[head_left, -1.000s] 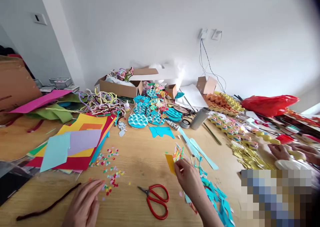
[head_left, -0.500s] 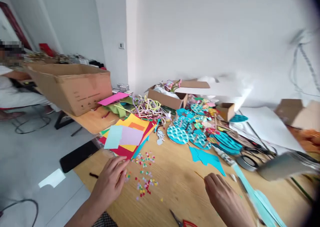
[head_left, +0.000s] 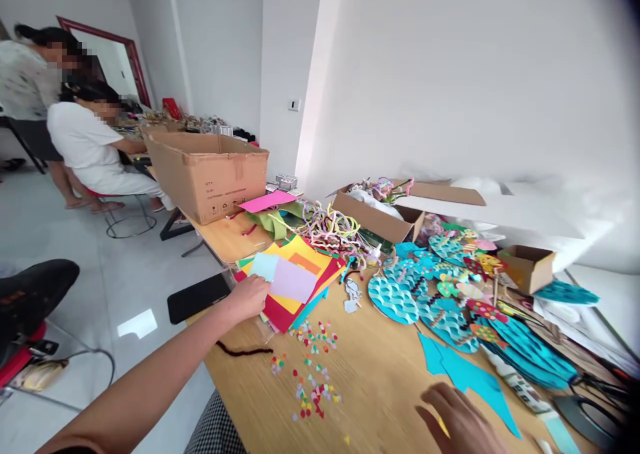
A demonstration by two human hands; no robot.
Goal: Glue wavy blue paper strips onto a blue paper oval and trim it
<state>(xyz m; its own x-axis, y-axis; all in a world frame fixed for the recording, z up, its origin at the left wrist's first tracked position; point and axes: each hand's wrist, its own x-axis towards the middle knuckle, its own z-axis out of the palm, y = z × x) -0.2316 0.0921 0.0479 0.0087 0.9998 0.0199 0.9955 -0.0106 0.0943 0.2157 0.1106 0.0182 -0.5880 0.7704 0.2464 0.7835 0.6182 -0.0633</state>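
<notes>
My left hand (head_left: 247, 297) rests on the stack of coloured paper, its curled fingers at the light blue sheet (head_left: 263, 267) beside the lilac sheet (head_left: 293, 281). Whether it pinches a sheet I cannot make out. At the lower right, my right hand (head_left: 457, 417) hovers over the table with thumb and fingers apart; a small yellow bit shows between them, and I cannot tell if it is held. Small coloured paper dots (head_left: 317, 397) lie scattered between the hands. Blue paper offcuts (head_left: 470, 374) lie just beyond my right hand.
A black phone (head_left: 197, 297) is at the table's left edge, near a dark pipe cleaner (head_left: 245, 351). Behind are a large cardboard box (head_left: 225, 181), pipe cleaners (head_left: 330, 224) and blue wavy discs (head_left: 393, 299). A glue bottle (head_left: 517, 381) lies right. Two people are at the far left.
The view has turned left, bringing two people into sight. My left hand has moved onto the light blue sheet. My right hand's fingers have spread, and the scissors are out of view.
</notes>
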